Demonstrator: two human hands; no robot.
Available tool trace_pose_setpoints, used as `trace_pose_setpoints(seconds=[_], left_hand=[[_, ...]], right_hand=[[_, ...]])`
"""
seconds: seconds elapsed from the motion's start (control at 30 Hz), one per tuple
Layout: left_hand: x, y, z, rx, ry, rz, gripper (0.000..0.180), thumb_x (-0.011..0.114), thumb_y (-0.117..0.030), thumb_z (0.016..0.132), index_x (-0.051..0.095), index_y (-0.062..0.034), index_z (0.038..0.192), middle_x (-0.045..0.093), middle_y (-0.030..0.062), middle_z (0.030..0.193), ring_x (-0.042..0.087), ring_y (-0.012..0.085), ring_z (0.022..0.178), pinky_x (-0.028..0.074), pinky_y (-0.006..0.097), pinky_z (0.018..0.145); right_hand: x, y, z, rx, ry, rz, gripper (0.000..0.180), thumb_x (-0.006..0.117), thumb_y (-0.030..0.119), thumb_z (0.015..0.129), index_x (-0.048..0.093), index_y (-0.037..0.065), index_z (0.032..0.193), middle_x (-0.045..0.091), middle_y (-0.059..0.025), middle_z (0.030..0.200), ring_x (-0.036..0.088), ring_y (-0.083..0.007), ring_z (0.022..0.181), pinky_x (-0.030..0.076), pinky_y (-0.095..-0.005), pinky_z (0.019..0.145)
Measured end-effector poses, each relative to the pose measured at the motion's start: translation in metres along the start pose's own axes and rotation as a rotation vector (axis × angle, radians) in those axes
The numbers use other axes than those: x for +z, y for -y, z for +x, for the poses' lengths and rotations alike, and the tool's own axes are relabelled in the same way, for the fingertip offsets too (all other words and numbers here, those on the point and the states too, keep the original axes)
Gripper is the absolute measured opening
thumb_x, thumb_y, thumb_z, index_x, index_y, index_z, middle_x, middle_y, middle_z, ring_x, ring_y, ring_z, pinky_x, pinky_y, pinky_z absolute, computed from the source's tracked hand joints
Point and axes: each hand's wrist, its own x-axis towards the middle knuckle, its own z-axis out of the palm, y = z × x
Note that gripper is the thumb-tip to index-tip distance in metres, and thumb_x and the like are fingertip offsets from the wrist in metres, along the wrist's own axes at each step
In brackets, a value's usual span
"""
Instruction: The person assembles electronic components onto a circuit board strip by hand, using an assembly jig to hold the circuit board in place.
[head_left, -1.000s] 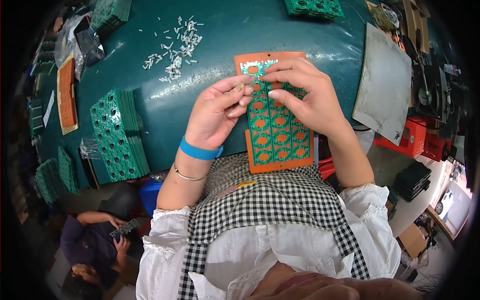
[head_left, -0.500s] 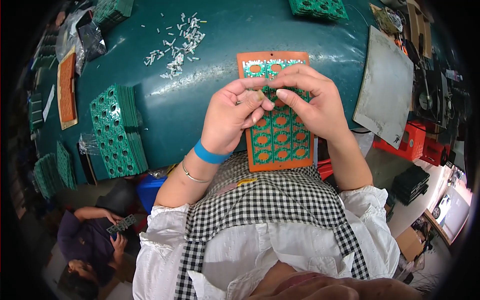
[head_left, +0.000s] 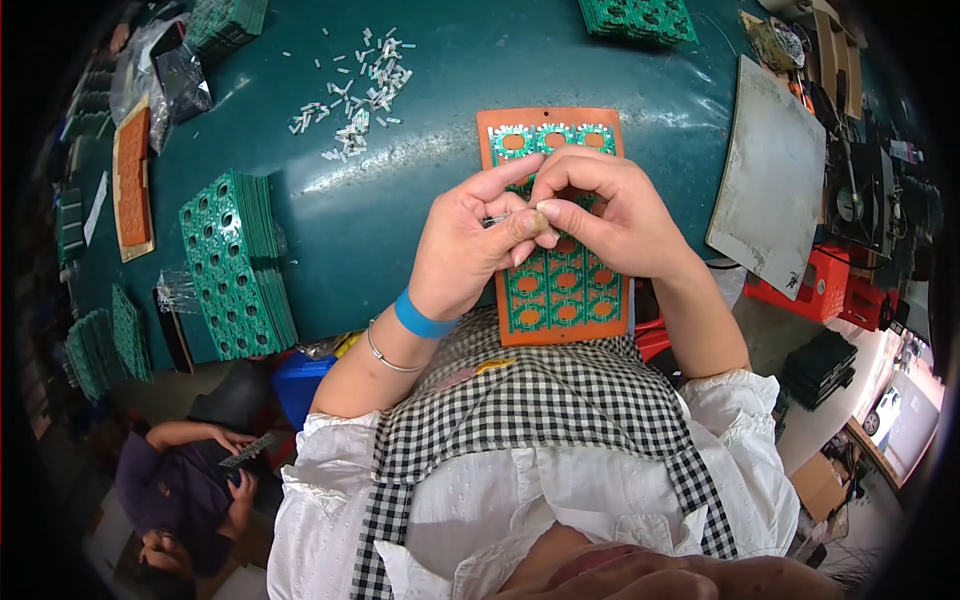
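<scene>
"Where is the green board?"

"Right under the hands. Say the board [head_left: 547, 280] is the middle of a clock, with twelve at the far end of the table [head_left: 330, 240]. It lies flat on an orange tray [head_left: 487, 140]. The row at twelve has white bits [head_left: 513, 129] around its holes. The rows down by six look plain green."

"And the hands?"

"The left hand [head_left: 455, 235] comes in from eight o'clock. Its fingers curl in around what look like small pale bits [head_left: 492, 219]. The right hand [head_left: 630, 215] comes in from four. Its thumb and pointing finger bend close together and meet the left thumb. I can't tell if they pinch anything, because the tips hide it."

"How do you do this bit well?"

"I think you keep both hands close, like now, so a tiny thing can't fall far. Take just one bit in the fingertips and squeeze softly. Keep the left hand a little curled so nothing slips out. And I'd keep knuckles up off the row at twelve, or they might bump it."

"What about the loose heap?"

"That heap [head_left: 384, 78] is at ten o'clock, well apart from the board, so sleeves should miss it."
</scene>
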Motion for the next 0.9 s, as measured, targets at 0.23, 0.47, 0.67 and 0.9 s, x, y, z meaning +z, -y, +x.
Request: trace_pose_setpoints(seconds=[0.23, 0.47, 0.67, 0.9], left_hand=[[0.001, -0.008, -0.008, -0.193, 0.077, -0.190, 0.050, 0.062, -0.009, 0.089, 0.044, -0.0010, 0.134, 0.064, 0.0039, 0.074, 0.050, 0.0045, 0.056, 0.034, 0.015, 0.047], [-0.040, -0.020, 0.012, 0.272, -0.337, 0.755, 0.020, 0.070, -0.013, 0.083, 0.064, 0.0005, 0.097, 0.059, -0.0003, 0.063, 0.053, 0.0046, 0.060, 0.044, 0.022, 0.055], [-0.038, -0.025, 0.020, 0.203, -0.359, 1.151, 0.016, 0.073, -0.016, 0.079, 0.068, -0.0005, 0.082, 0.057, 0.0011, 0.059, 0.051, 0.0061, 0.054, 0.040, 0.024, 0.049], [-0.049, -0.023, 0.020, 0.177, -0.303, 0.932, 0.020, 0.071, -0.020, 0.082, 0.069, -0.0007, 0.082, 0.061, 0.0031, 0.059, 0.054, 0.0056, 0.054, 0.042, 0.025, 0.048]], right_hand=[[-0.007, 0.000, -0.001, -0.129, 0.122, -0.045, 0.004, 0.063, 0.003, 0.083, 0.060, 0.001, 0.084, 0.056, -0.0035, 0.080, 0.056, -0.0129, 0.073, 0.046, -0.0262, 0.063], [-0.025, -0.024, 0.027, 0.162, -0.160, -0.203, 0.014, 0.064, 0.012, 0.084, 0.062, -0.001, 0.088, 0.060, -0.0038, 0.075, 0.057, -0.0087, 0.066, 0.047, -0.0231, 0.060], [-0.013, -0.018, 0.040, 0.137, -0.122, -0.192, 0.010, 0.062, 0.008, 0.088, 0.060, -0.002, 0.089, 0.056, 0.0023, 0.075, 0.049, -0.0024, 0.066, 0.043, -0.0191, 0.057], [-0.009, -0.020, 0.038, 0.168, -0.149, -0.094, 0.013, 0.065, 0.011, 0.085, 0.063, -0.001, 0.090, 0.062, -0.0030, 0.073, 0.056, -0.0077, 0.065, 0.048, -0.0236, 0.059]])
